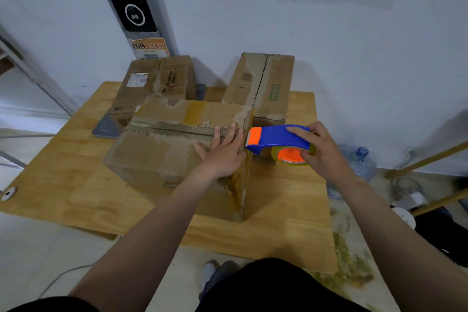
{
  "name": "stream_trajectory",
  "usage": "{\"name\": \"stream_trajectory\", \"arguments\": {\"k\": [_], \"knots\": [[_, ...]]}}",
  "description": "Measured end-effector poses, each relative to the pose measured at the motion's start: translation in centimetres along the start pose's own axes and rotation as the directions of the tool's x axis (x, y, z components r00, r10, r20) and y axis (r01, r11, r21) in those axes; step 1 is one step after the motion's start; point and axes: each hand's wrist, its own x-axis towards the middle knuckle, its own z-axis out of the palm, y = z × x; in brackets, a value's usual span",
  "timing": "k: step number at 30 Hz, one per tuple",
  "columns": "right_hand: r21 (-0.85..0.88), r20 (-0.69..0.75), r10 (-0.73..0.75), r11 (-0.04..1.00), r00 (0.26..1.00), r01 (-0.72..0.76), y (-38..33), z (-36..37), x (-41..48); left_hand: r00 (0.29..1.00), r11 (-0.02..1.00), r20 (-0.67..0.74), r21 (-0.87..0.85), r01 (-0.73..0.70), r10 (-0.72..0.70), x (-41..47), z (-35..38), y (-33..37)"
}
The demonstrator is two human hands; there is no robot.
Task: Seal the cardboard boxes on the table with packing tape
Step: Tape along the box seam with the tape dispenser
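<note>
Starting the seam, left hand (222, 152) lies flat on the box (162, 159), right hand (321, 152) grips the dispenser (276, 137); upper-centre boxes (263, 83) seem untaped.

Left hand (222, 152) flat on box (162, 149); right hand (321, 149) grips dispenser (276, 138).

3 worn boxes (177, 149), blue dispenser (276, 138) at seam

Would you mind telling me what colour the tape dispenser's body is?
Blue, with an orange front end and orange hub; the head view shows the tape dispenser clearly.
</note>
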Motion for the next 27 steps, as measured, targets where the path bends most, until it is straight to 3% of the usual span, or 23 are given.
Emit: {"name": "stream_trajectory", "arguments": {"k": [10, 15, 27], "knots": [[-0.03, -0.082, 0.052, 0.998, 0.995, -0.055, 2.1, -2.5, -2.3, 0.999, 0.999, -0.017, 0.03, 0.037, -0.037, 0.3, 0.6, 0.5], [-0.088, -0.056, 0.077, 0.993, 0.995, -0.081, 2.3, -2.6, -2.8, 0.999, 0.999, -0.018, 0.018, 0.042, -0.042, 0.2, 0.6, 0.4], [-0.028, -0.087, 0.121, 0.992, 0.989, -0.124, 2.4, -1.9, -3.5, 0.997, 0.997, -0.004, -0.001, 0.082, -0.082, 0.1, 0.6, 0.9]]}}
